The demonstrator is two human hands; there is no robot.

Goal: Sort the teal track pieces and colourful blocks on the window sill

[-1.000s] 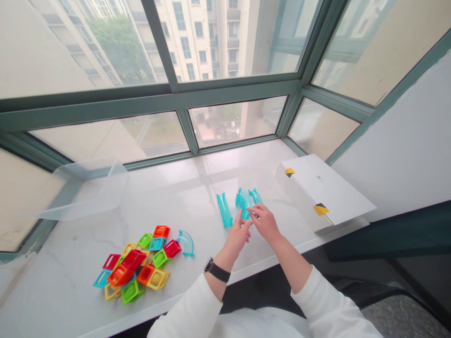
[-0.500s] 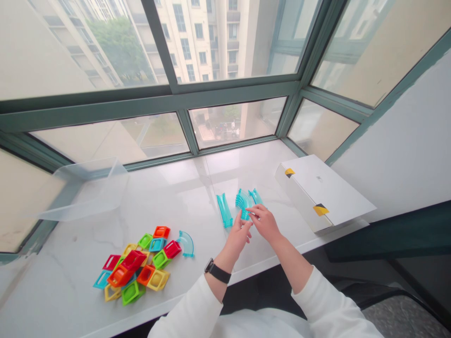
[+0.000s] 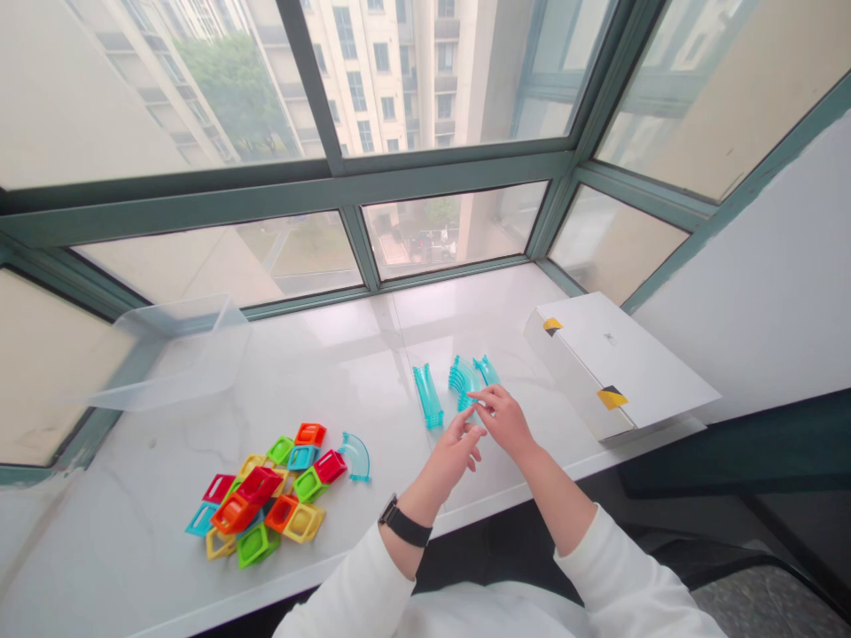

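Note:
A stack of curved, clear turquoise track pieces point(image 3: 461, 377) lies on the white sill in front of me. My right hand point(image 3: 506, 424) is at the stack's near right side, fingers stretched toward it and apart, with nothing visible in them. Just left and nearer, my left hand point(image 3: 456, 454) has loosely spread fingers and appears to hold nothing; its fingertips are close to the right hand's. Straight turquoise track pieces point(image 3: 427, 396) lie left of the stack. Another turquoise track piece point(image 3: 487, 369) shows behind my right hand, which partly covers it.
A pile of colourful window-like plastic blocks point(image 3: 266, 505) lies at the left, with one curved clear blue track piece point(image 3: 357, 456) beside it. A clear plastic bin point(image 3: 199, 354) stands at the back left. On the right is a white box point(image 3: 625, 354) with yellow-black tabs.
My left hand has drawn slightly back from the curved stack, and its fingers have spread. The right hand stays beside the stack. The whole view has shifted a little.

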